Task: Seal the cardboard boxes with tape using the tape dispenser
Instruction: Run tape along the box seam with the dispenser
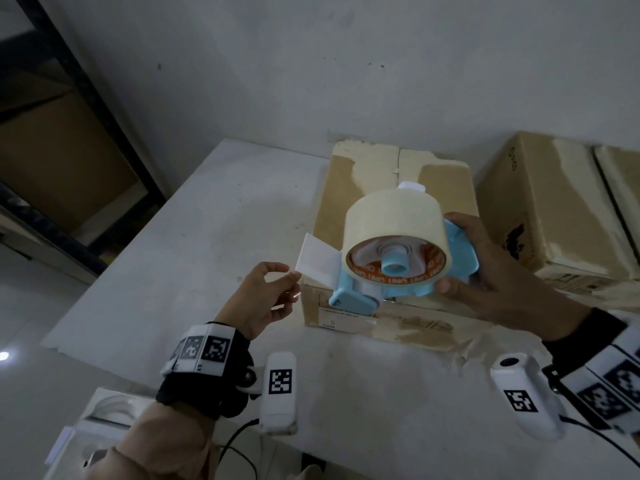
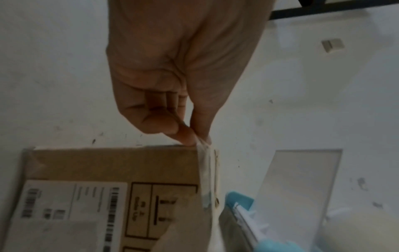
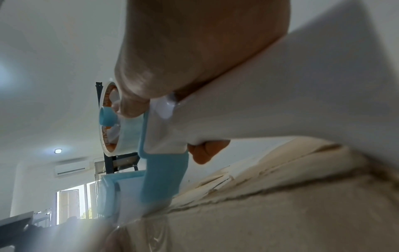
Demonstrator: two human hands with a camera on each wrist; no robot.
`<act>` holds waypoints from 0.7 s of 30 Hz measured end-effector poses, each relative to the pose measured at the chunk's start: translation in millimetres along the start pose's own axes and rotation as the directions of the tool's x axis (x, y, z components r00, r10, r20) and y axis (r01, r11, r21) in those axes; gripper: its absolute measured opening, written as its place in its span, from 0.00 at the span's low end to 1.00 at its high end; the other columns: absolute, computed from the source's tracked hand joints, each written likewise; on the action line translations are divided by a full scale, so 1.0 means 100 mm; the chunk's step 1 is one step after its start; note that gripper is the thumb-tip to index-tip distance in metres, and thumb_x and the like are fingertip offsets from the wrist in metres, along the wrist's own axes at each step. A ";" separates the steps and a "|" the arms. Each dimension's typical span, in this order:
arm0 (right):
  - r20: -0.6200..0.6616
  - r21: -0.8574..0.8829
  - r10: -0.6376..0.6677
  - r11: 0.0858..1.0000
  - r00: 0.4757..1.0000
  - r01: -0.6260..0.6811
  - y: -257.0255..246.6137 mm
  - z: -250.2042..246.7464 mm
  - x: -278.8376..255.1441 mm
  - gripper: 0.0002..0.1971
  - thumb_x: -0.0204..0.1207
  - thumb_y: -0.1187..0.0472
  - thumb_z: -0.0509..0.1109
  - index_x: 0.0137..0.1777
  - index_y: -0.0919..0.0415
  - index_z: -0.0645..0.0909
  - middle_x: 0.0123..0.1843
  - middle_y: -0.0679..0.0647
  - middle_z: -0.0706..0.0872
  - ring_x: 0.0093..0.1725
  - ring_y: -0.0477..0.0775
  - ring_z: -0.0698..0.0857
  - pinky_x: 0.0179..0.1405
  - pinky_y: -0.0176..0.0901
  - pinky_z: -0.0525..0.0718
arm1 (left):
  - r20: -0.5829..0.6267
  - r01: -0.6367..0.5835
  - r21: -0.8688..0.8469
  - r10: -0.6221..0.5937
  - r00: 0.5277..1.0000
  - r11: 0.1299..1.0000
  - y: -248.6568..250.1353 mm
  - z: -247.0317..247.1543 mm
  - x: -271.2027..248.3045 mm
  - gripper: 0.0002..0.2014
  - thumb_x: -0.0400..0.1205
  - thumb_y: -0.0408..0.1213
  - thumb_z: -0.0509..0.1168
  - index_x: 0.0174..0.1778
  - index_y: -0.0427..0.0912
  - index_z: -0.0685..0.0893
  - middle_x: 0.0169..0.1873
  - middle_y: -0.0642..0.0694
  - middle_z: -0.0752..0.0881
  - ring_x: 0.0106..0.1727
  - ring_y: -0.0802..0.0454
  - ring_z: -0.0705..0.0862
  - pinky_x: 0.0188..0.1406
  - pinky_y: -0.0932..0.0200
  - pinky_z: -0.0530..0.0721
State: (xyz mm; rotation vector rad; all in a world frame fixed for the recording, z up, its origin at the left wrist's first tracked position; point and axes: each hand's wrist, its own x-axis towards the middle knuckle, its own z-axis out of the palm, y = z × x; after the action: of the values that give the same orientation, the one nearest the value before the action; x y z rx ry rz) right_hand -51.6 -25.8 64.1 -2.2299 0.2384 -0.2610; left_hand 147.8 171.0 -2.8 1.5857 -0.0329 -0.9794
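Observation:
A brown cardboard box (image 1: 394, 168) with old torn tape marks lies on the white table (image 1: 207, 220). My right hand (image 1: 481, 258) grips the handle of a light blue tape dispenser (image 1: 460, 251), holding it just above the box's near edge. It carries a cream tape roll (image 1: 391, 213). My left hand (image 1: 292, 277) is at the box's near left corner. In the left wrist view its thumb and fingers (image 2: 190, 136) pinch the end of a clear tape strip (image 2: 205, 170), which runs down to the dispenser (image 2: 239, 199) beside the box (image 2: 108, 165). The right wrist view shows the dispenser (image 3: 164, 170) over the box top (image 3: 270, 213).
More taped cardboard boxes (image 1: 554, 209) stand at the right against the wall. A black metal shelf rack (image 1: 86, 116) holding a carton stands at the left, beyond the table's left edge. A white box (image 1: 110, 407) sits at the near left.

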 end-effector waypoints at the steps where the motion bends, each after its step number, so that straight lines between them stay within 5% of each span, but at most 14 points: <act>1: 0.001 -0.008 -0.001 1.000 1.000 0.001 0.00 0.00 0.00 0.31 0.63 0.24 0.62 0.63 0.23 0.53 0.56 0.27 0.76 0.46 0.43 0.84 0.39 0.56 0.87 | 0.000 0.004 -0.008 -0.004 1.000 1.000 -0.01 0.00 0.00 0.03 0.81 0.33 0.63 0.47 0.43 0.75 0.25 0.48 0.81 0.24 0.58 0.78 0.22 0.66 0.76; 7: -0.001 -0.018 -0.001 1.000 1.000 0.001 -0.01 0.01 -0.02 0.32 0.62 0.23 0.61 0.63 0.22 0.52 0.58 0.30 0.76 0.46 0.44 0.84 0.39 0.56 0.86 | -0.035 0.115 0.087 -0.112 0.993 0.990 -0.16 0.03 0.05 0.09 0.81 0.44 0.63 0.46 0.42 0.74 0.31 0.45 0.76 0.30 0.54 0.73 0.29 0.62 0.74; 11: -0.008 -0.039 0.001 0.999 1.000 -0.001 0.00 0.01 -0.04 0.32 0.62 0.23 0.61 0.64 0.22 0.51 0.54 0.43 0.80 0.44 0.57 0.85 0.36 0.62 0.86 | 0.003 0.192 0.059 -0.193 0.981 0.980 -0.18 0.06 0.04 0.10 0.82 0.47 0.59 0.43 0.45 0.74 0.37 0.45 0.75 0.32 0.53 0.72 0.31 0.61 0.73; 15: -0.011 -0.032 -0.013 0.999 1.000 0.012 -0.02 0.00 -0.02 0.31 0.62 0.22 0.60 0.62 0.20 0.51 0.55 0.36 0.80 0.43 0.45 0.85 0.36 0.58 0.86 | -0.009 0.160 0.171 -0.161 0.987 0.972 -0.10 0.05 0.00 0.14 0.82 0.49 0.60 0.54 0.42 0.74 0.41 0.45 0.78 0.34 0.53 0.75 0.33 0.61 0.73; 18: -0.016 -0.026 -0.002 1.000 1.000 0.002 -0.02 0.00 -0.03 0.31 0.60 0.21 0.60 0.62 0.19 0.52 0.52 0.45 0.82 0.44 0.48 0.85 0.36 0.60 0.86 | -0.109 -0.017 0.390 0.065 0.992 0.921 -0.07 0.10 -0.06 0.13 0.83 0.48 0.58 0.51 0.42 0.74 0.44 0.42 0.82 0.37 0.49 0.79 0.37 0.57 0.75; 21: -0.009 -0.017 0.003 1.000 1.000 -0.003 -0.02 0.00 -0.04 0.31 0.59 0.21 0.61 0.61 0.18 0.52 0.52 0.45 0.81 0.45 0.59 0.85 0.37 0.61 0.87 | -0.123 -0.216 0.643 0.378 0.918 0.735 -0.02 0.18 -0.20 0.16 0.86 0.47 0.49 0.41 0.41 0.75 0.38 0.45 0.82 0.42 0.46 0.78 0.43 0.55 0.73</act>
State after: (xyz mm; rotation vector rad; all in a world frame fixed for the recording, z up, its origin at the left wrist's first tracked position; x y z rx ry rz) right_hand -55.7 -23.2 65.3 -2.2452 0.2491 -0.2687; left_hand 123.0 167.4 7.9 2.2171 -0.4743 -0.5177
